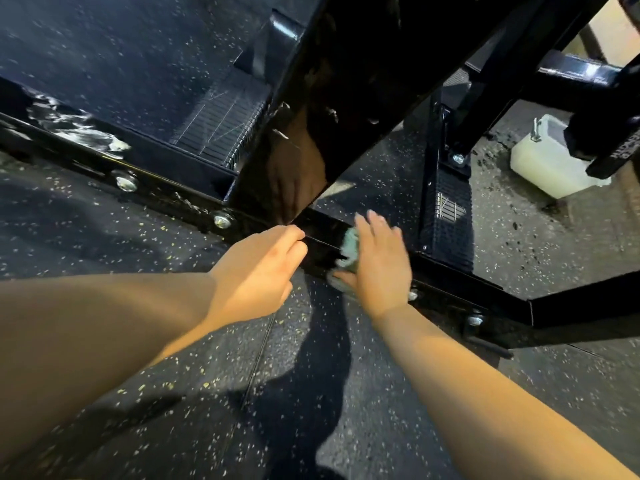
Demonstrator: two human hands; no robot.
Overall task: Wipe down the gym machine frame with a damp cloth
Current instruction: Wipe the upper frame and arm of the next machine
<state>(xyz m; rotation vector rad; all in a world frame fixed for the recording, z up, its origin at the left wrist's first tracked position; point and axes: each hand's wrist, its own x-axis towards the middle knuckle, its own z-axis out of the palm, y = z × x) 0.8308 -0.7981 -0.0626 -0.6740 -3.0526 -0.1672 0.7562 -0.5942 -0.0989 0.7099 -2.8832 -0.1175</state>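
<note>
Cloth: the small pale-green damp cloth [348,252] lies bunched on the top face of the low black steel base rail [320,224], mostly hidden under the palm.
Right hand: my read is that the right hand [379,268] presses flat on the cloth, fingers straight and slightly apart, motion-blurred.
Left hand: the left hand [258,271] sits at the rail's near edge, just beside the cloth, fingers curled together. I cannot tell whether they hook that edge.
Risk, knuckles: the round silver bolt heads [221,220] stud the rail's near face either side of the cloth, so a fast stroke could snag the fabric or scrape a finger.
Risk, corner: the glossy black slanted upright [311,98] meets the rail just beyond the left hand, and a stroke that way may jam into the joint or hit that hand.
Risk, residue: the white soapy foam [79,128] sits far along the rail, well apart from the cloth. So small a cloth may smear it rather than lift it.
Risk, drips: the speckled black rubber floor [173,358] below the rail could turn slick.
Container: the white plastic tub [543,168] stands well beyond the rail — an awkward reach through the frame to rinse.
</note>
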